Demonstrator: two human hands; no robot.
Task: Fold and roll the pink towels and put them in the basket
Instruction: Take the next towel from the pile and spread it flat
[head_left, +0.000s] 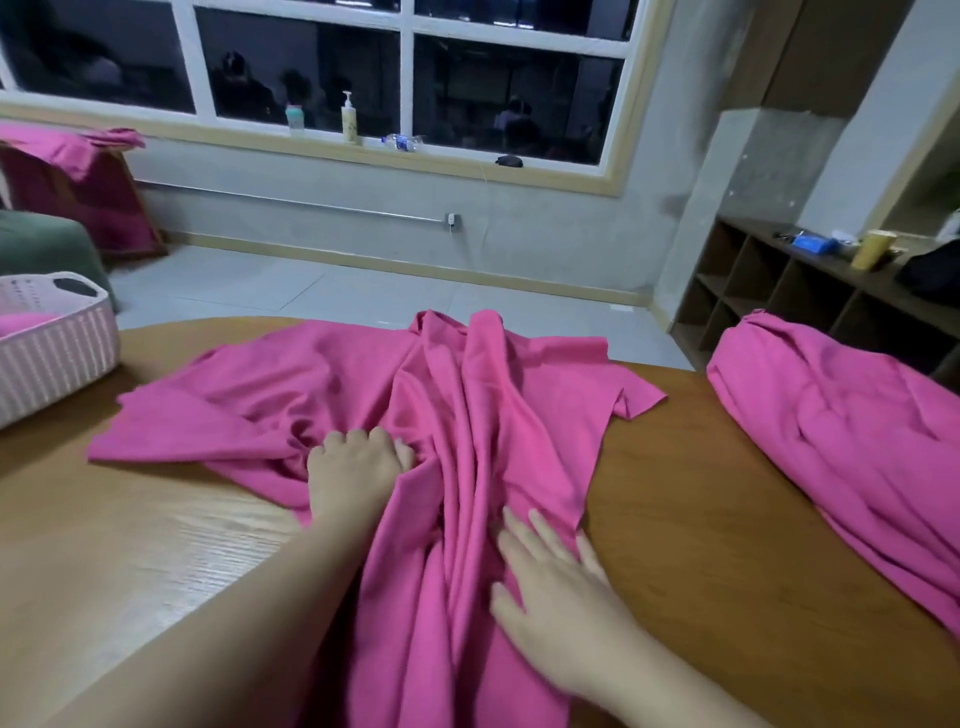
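Head view: pink towel (467, 415) lies bunched at centre frame on the table (701, 519), likely being spread for folding. Left hand (353, 467) has fingers curled into the cloth; right hand (556, 587) presses flat, fingers straight. Basket (57, 348), left edge, holds something pink. Second towel (841, 431) waits at right.

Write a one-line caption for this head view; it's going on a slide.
Left hand gripping and right hand flat on a rumpled pink towel, basket at left.
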